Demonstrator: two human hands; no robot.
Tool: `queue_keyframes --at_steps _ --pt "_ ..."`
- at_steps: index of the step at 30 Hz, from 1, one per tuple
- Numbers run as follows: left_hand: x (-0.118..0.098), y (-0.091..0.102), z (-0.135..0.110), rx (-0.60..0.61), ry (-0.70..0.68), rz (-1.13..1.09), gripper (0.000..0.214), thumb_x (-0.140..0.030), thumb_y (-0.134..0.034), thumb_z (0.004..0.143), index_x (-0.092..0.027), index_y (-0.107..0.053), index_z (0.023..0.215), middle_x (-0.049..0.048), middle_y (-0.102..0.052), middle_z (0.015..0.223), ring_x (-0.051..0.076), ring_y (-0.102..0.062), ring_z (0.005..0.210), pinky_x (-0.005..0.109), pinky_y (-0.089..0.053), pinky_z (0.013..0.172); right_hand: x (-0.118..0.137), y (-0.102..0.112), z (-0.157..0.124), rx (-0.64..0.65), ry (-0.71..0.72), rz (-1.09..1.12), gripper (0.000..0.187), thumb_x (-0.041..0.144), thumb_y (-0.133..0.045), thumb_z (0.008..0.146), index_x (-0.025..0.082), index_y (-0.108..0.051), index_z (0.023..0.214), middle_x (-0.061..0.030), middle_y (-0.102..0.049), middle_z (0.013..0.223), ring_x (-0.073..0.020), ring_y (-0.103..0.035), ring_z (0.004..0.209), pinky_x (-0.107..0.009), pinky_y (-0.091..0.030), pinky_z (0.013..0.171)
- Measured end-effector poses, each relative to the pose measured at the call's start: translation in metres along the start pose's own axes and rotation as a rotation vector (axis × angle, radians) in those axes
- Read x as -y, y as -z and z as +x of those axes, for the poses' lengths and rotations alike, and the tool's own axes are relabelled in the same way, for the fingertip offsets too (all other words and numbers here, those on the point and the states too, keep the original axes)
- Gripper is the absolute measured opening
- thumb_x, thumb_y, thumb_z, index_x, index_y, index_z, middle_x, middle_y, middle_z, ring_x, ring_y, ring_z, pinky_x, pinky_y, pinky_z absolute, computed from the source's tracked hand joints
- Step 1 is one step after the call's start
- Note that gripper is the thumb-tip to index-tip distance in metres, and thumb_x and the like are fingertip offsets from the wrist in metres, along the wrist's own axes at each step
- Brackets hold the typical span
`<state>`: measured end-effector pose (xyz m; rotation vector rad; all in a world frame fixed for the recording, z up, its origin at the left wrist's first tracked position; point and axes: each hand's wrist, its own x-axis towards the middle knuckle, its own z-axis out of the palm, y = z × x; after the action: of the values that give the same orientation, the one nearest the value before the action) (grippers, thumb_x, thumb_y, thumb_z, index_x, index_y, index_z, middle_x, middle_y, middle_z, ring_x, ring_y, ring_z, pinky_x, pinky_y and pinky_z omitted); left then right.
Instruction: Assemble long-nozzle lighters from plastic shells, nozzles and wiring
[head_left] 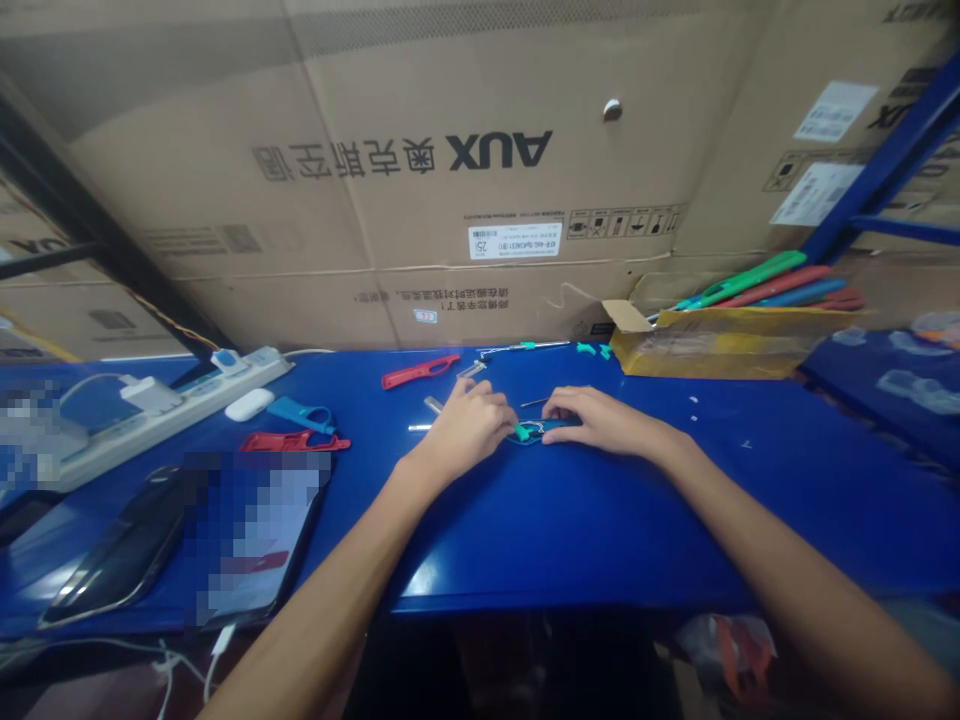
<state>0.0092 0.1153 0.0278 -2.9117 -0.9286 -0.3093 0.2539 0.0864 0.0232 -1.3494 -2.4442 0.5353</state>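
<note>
Near the middle of the blue table, my left hand (474,425) is closed, its fingertips pinching a small green plastic piece (523,433). That piece sits at a blue plastic handle shell (534,438), which is hard to tell from the blue tabletop. My right hand (592,420) is curled round the shell's right end, thumb in front and fingers behind. Between the hands a thin pale wire or metal part shows. Behind them lies a thin metal rod (534,402). My left fingers hide part of the shell.
A red handle shell (420,372), a long metal rod (525,346) and small green pieces (595,350) lie behind. At left are blue (300,412) and red shells (292,442), a phone (120,545) and a power strip (180,410). A yellow-taped box (712,345) holds coloured handles.
</note>
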Motion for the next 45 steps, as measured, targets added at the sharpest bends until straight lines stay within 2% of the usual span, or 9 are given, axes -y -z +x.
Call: queue_keyframes --at_steps 12,21,27,34,40,45 --pt "-0.007 -0.007 0.003 -0.045 0.034 -0.034 0.019 -0.02 -0.053 0.1 -0.019 -0.072 0.095 0.0049 -0.075 0.1 0.022 -0.057 0.095 0.04 -0.03 0.091 0.0 -0.001 0.0 -0.011 0.014 0.038 0.04 0.059 -0.066 0.089 0.02 -0.067 0.098 -0.0064 -0.066 0.096 -0.0226 -0.059 0.088 -0.035 -0.042 0.08" --pt "-0.008 -0.006 0.003 -0.001 0.144 -0.151 0.018 -0.022 -0.057 0.1 -0.022 -0.075 0.097 0.0032 -0.075 0.101 0.022 -0.061 0.093 0.037 -0.03 0.084 0.0 -0.002 0.0 0.0 0.008 0.035 0.036 0.055 -0.067 0.089 0.02 -0.065 0.098 -0.0062 -0.066 0.097 -0.0232 -0.059 0.09 -0.035 -0.042 0.08" --pt "-0.018 -0.001 0.004 0.036 0.098 0.03 0.024 -0.012 -0.051 0.098 -0.016 -0.075 0.095 0.008 -0.074 0.097 0.022 -0.063 0.084 0.039 -0.029 0.082 0.002 -0.003 0.001 0.001 0.009 0.029 0.033 0.051 -0.066 0.091 0.02 -0.064 0.097 -0.0066 -0.065 0.096 -0.0229 -0.058 0.088 -0.035 -0.041 0.079" --pt "-0.003 -0.009 0.004 -0.045 0.084 -0.145 0.013 -0.027 -0.064 0.097 -0.024 -0.076 0.093 0.001 -0.075 0.096 0.021 -0.06 0.09 0.036 -0.028 0.081 -0.004 -0.005 0.002 -0.007 0.046 0.057 0.037 0.056 -0.067 0.089 0.02 -0.065 0.096 -0.0053 -0.065 0.093 -0.0216 -0.058 0.085 -0.033 -0.041 0.077" --pt "0.0 -0.015 0.004 -0.12 -0.016 -0.122 0.018 -0.026 -0.059 0.1 -0.023 -0.076 0.094 0.0016 -0.073 0.094 0.019 -0.054 0.087 0.037 -0.028 0.083 -0.005 -0.004 0.002 -0.016 0.037 0.079 0.04 0.059 -0.067 0.087 0.02 -0.065 0.095 -0.0055 -0.065 0.094 -0.022 -0.059 0.086 -0.033 -0.042 0.077" --pt "-0.001 -0.015 0.003 -0.13 -0.023 -0.118 0.018 -0.025 -0.057 0.101 -0.023 -0.075 0.098 0.001 -0.074 0.099 0.019 -0.054 0.087 0.036 -0.028 0.082 -0.001 -0.002 0.001 -0.015 0.022 0.066 0.04 0.06 -0.065 0.088 0.02 -0.063 0.093 -0.0052 -0.065 0.093 -0.0221 -0.058 0.086 -0.034 -0.04 0.078"
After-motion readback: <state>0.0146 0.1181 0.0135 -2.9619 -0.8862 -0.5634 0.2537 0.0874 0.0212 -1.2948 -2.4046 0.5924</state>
